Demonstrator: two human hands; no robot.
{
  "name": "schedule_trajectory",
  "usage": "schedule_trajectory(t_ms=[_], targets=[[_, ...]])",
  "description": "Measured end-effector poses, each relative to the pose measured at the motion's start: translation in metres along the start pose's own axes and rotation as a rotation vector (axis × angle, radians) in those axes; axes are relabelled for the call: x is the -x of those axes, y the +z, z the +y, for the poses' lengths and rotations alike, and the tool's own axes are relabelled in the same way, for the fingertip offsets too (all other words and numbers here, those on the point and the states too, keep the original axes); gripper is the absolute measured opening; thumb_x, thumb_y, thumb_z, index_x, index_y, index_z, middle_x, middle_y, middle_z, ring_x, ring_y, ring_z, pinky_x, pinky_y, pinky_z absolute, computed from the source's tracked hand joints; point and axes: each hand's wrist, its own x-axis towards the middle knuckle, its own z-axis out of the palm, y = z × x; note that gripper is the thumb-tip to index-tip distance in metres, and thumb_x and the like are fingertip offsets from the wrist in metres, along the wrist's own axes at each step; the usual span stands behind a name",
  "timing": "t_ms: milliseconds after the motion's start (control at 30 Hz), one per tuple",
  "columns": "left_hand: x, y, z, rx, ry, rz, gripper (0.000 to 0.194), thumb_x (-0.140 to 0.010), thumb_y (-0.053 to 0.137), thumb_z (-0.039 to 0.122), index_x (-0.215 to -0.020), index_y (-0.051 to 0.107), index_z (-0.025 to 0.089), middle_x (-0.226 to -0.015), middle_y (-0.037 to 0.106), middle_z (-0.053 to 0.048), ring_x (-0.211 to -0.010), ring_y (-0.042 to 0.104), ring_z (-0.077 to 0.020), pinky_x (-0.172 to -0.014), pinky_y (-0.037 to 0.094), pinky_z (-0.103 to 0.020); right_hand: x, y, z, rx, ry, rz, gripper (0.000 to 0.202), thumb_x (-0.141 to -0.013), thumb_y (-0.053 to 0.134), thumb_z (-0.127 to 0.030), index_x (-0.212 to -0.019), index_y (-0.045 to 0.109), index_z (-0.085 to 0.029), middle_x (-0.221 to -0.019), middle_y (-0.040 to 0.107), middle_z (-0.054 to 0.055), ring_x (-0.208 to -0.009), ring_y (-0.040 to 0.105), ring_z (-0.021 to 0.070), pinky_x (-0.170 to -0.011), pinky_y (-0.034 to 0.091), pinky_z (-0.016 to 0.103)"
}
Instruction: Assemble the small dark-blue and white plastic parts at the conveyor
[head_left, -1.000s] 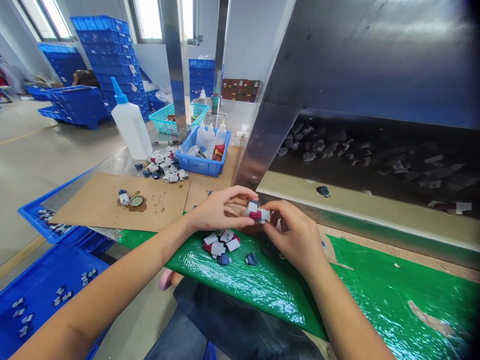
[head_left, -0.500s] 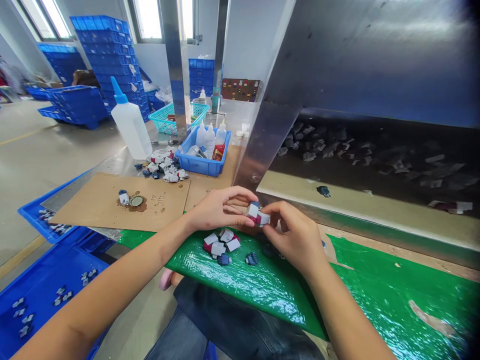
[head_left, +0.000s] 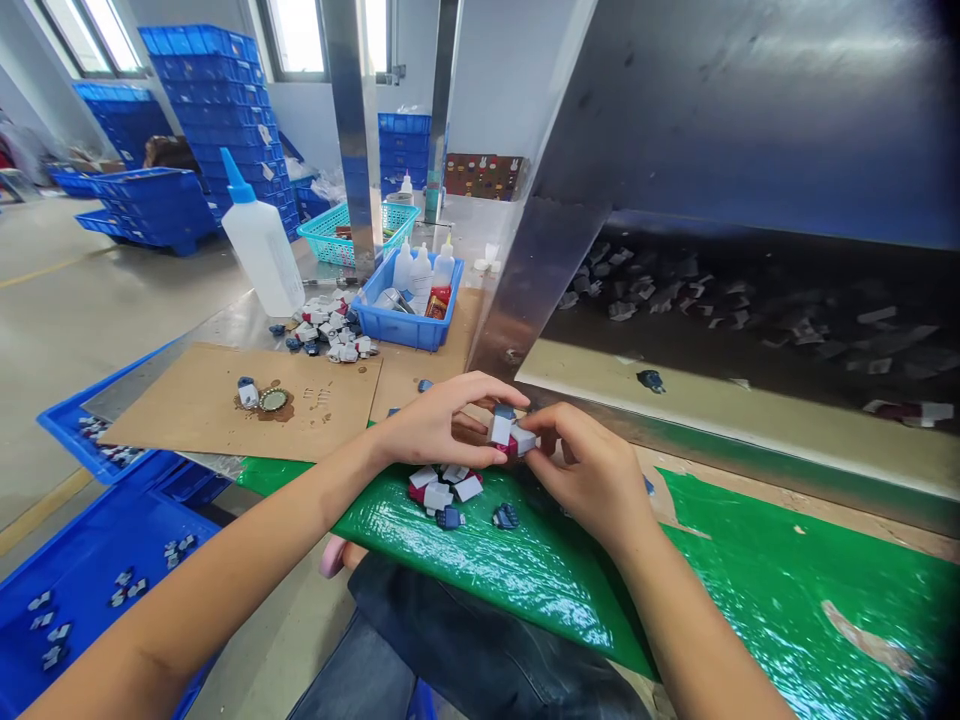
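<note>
Between my two hands is a small white, dark blue and magenta plastic part (head_left: 504, 430), held above the green table edge. My left hand (head_left: 442, 420) grips it from the left with thumb and fingers. From the right, my right hand (head_left: 589, 465) pinches its white end. Just below lies a small pile of white and magenta pieces (head_left: 442, 489). A dark blue piece (head_left: 505, 516) rests on the green cover (head_left: 540, 575), right of the pile.
Cardboard (head_left: 180, 400) at left carries a bottle cap (head_left: 273, 400) and a part. Behind are a heap of parts (head_left: 330, 330), a large bottle (head_left: 266, 255) and a blue basket (head_left: 405, 328). A metal shelf (head_left: 517, 290) with many parts stands at right.
The held part has turned slightly and shifted a little left between my fingers. Both hands stay in nearly the same place.
</note>
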Motion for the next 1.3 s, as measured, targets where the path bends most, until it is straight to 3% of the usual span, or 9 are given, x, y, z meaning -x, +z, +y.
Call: schedule_trajectory(t_ms=[533,1000,1300], targets=[[0.0007,0.0007,0.0012,-0.027,0.063,-0.003,0.037,-0.071,0.069,0.025,-0.104,0.057,0.016,-0.103,0.057,-0.008,-0.100,0.052,-0.0190,-0.089,0.043,-0.031,0.0003,0.0015,-0.0004,-0.054,0.012,-0.032,0.014,-0.070,0.051,-0.007,-0.076,0.052,-0.020,-0.066,0.058,-0.002,-0.052,0.049,0.0101,-0.049,0.038,0.020],[0.0022,0.0033,0.0004,0.016,-0.057,0.014,0.045,-0.065,0.074,0.034,-0.102,0.055,0.018,-0.102,0.057,-0.006,-0.096,0.055,-0.0202,-0.090,0.043,-0.035,-0.0013,0.0010,-0.0015,-0.049,0.037,-0.058,0.015,-0.070,0.048,-0.009,-0.078,0.054,-0.020,-0.060,0.054,-0.002,-0.046,0.045,0.0105,-0.046,0.036,0.021],[0.0016,0.0023,0.0012,0.008,-0.034,0.024,0.045,-0.065,0.075,0.036,-0.100,0.056,0.016,-0.100,0.058,-0.006,-0.095,0.055,-0.0194,-0.087,0.043,-0.033,-0.0006,0.0006,-0.0019,-0.028,0.040,-0.073,0.011,-0.071,0.050,-0.011,-0.076,0.055,-0.020,-0.056,0.052,-0.003,-0.045,0.044,0.0104,-0.045,0.035,0.021]])
